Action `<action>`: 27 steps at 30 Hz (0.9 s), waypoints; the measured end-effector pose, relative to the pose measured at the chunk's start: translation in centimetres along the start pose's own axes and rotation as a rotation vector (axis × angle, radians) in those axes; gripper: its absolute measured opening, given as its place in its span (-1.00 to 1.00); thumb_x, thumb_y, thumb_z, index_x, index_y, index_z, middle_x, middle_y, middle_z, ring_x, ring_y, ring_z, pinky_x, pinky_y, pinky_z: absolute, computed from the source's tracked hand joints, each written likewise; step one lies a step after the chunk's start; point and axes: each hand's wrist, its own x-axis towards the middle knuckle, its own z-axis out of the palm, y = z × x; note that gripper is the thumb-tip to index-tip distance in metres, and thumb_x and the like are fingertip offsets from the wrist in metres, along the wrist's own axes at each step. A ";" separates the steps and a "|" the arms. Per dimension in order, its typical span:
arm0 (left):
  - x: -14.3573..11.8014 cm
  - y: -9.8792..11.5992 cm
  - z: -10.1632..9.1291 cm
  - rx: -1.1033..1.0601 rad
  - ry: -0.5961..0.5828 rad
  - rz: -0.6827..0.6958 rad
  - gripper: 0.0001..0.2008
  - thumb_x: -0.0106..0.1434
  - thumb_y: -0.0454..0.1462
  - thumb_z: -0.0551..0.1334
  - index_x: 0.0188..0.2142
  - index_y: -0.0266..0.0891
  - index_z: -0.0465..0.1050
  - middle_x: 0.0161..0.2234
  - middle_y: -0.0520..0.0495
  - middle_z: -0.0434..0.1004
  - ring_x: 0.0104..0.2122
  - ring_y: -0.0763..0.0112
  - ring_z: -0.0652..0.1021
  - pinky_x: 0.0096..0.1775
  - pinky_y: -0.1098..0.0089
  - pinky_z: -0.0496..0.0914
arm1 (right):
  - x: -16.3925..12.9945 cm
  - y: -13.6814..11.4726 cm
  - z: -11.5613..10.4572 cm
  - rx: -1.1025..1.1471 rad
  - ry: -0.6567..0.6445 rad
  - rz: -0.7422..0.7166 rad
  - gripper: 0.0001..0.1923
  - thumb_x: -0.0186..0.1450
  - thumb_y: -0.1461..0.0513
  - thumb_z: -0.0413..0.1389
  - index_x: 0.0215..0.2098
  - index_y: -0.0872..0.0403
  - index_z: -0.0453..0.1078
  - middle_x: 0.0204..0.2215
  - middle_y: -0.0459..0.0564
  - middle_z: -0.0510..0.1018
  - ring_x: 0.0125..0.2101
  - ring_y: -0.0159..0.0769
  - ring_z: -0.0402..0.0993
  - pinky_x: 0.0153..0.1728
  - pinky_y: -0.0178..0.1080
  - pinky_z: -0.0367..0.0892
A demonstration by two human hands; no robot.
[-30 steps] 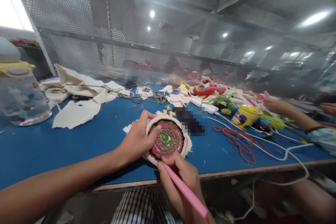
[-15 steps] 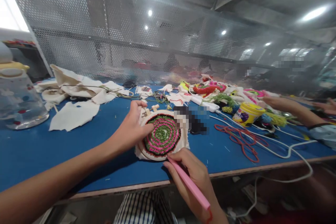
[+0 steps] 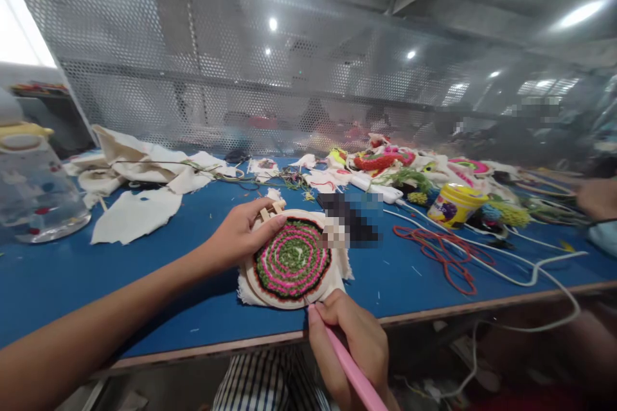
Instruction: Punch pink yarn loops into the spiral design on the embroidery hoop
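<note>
My left hand grips the upper left rim of a round wooden embroidery hoop. The hoop's cloth carries a spiral of pink, green and dark yarn, and it is held low over the blue table near its front edge. My right hand holds a pink punch needle like a pen. Its tip touches the lower right edge of the hoop.
White cloth scraps lie at the left, beside a clear jar with a yellow lid. A red cord, white cables, a yellow tub and piles of coloured yarn fill the right side. Another person's hand shows at far right. A perforated metal screen stands behind.
The hoop has come lower and flatter toward the table, now facing up more. My right hand with the needle shifted slightly right and down. The other person's arm pulled back to the right.
</note>
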 end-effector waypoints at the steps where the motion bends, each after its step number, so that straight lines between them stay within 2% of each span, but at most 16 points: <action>1: 0.0 0.1 0.0 0.012 0.003 0.001 -0.65 0.23 -0.07 0.07 -0.24 -0.33 0.41 -0.45 -0.01 0.41 -0.50 0.43 0.36 -0.53 0.51 0.22 | 0.0 -0.1 -0.1 0.007 0.015 -0.002 -0.77 0.17 0.46 0.01 -0.54 0.08 0.12 -0.64 -0.18 0.15 -0.63 -0.48 0.13 -0.57 -0.36 0.04; 5: -0.2 0.3 -0.1 0.038 0.006 0.001 -0.66 0.23 -0.08 0.07 -0.26 -0.33 0.41 -0.50 0.02 0.38 -0.53 0.46 0.34 -0.56 0.54 0.19 | 0.1 -0.4 -0.3 0.027 0.045 -0.003 -0.74 0.18 0.46 0.00 -0.56 0.08 0.08 -0.65 -0.19 0.14 -0.63 -0.50 0.11 -0.57 -0.36 0.01; 11: -0.1 0.3 0.0 0.058 0.011 0.002 -0.67 0.23 -0.09 0.07 -0.26 -0.32 0.41 -0.54 0.05 0.35 -0.54 0.45 0.34 -0.55 0.53 0.19 | -0.1 -0.3 -0.6 0.075 0.027 0.130 -0.71 0.20 0.42 0.01 -0.58 0.07 0.02 -0.64 -0.21 0.10 -0.63 -0.51 0.09 -0.57 -0.37 0.02; 16: -0.2 0.3 0.0 0.043 0.013 -0.010 -0.68 0.23 -0.08 0.07 -0.29 -0.30 0.40 -0.55 0.05 0.35 -0.54 0.43 0.35 -0.53 0.51 0.21 | -0.2 -0.5 -0.7 0.097 0.020 0.185 -0.71 0.21 0.38 0.00 -0.59 0.06 0.02 -0.65 -0.20 0.11 -0.64 -0.49 0.10 -0.57 -0.34 0.03; 27: -0.2 0.3 0.2 0.030 0.010 -0.045 -0.67 0.22 -0.07 0.07 -0.29 -0.31 0.41 -0.54 0.04 0.36 -0.56 0.45 0.32 -0.54 0.51 0.20 | -0.5 -0.4 -0.8 0.266 0.154 0.283 -0.68 0.19 0.37 0.03 -0.63 0.07 0.00 -0.69 -0.21 0.09 -0.65 -0.49 0.10 -0.61 -0.38 0.03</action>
